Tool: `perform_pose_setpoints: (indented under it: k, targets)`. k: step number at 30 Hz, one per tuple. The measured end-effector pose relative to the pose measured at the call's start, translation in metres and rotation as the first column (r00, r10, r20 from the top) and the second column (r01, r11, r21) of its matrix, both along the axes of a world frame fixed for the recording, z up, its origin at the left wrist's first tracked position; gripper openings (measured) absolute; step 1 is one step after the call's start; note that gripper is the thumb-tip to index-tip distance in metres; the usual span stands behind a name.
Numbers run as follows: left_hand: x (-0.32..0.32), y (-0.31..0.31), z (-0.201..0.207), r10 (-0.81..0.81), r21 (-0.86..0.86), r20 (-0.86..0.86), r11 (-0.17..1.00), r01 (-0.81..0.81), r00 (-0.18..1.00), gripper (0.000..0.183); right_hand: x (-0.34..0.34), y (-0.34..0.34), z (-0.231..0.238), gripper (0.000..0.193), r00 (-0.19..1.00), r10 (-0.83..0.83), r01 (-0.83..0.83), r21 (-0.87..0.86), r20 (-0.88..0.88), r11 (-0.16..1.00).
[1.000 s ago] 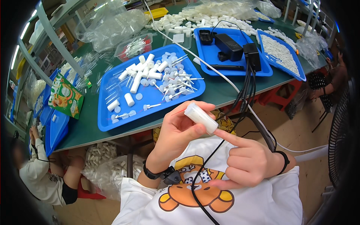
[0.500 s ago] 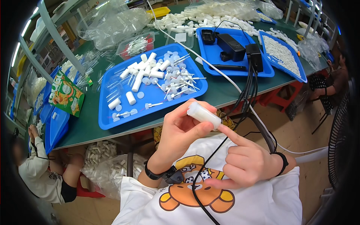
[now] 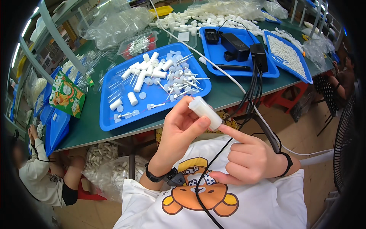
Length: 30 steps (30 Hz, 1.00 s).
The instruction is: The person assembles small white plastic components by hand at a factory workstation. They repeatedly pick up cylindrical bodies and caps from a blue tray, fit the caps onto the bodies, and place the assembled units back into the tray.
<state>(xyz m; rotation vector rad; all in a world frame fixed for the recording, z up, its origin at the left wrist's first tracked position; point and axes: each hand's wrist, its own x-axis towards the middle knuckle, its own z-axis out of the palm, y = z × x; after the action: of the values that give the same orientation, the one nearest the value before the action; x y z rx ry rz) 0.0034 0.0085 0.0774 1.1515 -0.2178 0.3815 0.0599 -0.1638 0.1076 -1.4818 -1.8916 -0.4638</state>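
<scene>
White cylinder [image 3: 206, 113]: one, held tilted above the lap, just off the near edge of the green table [image 3: 89, 138], far end leaning left. Step in hand, as judged: a fingertip working at the near end. Next move, as judged: calls for a steady hold and light, aligned finger pressure. Left hand [image 3: 178, 128]: thumb and fingers closed around the cylinder, wrist raised. Right hand [image 3: 246, 158]: index finger extended to the near end, other fingers curled; whether they hold anything, cannot tell.
</scene>
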Motion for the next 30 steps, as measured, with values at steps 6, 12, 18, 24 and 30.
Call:
perform_pose_setpoints:
  k: [6,12,18,24,30]
  targets:
    - [0.003,-0.003,-0.001,0.055,0.012,0.034,0.998,-0.055,0.998,0.032,0.001,0.001,0.0,0.052,1.0,-0.003,0.003,-0.008,0.003,1.0]
    - [0.004,-0.003,-0.001,0.001,-0.03,0.036,1.0,0.001,0.999,0.031,0.001,0.001,0.005,0.045,0.999,-0.036,0.036,-0.043,0.002,0.998]
    - [0.0,0.002,0.004,0.011,-0.019,-0.003,1.0,-0.011,1.0,0.03,0.009,-0.003,0.012,0.023,0.94,-0.34,0.34,0.114,-0.019,0.934]
    - [-0.002,-0.002,0.007,-0.082,-0.037,-0.079,0.996,0.079,0.994,0.025,0.012,0.001,0.011,0.017,0.921,-0.358,0.358,-0.027,-0.156,0.933]
    - [-0.004,0.0,0.008,-0.159,-0.07,-0.086,0.986,0.154,0.984,0.022,0.009,0.003,0.012,0.012,0.921,-0.338,0.336,-0.042,-0.195,0.941]
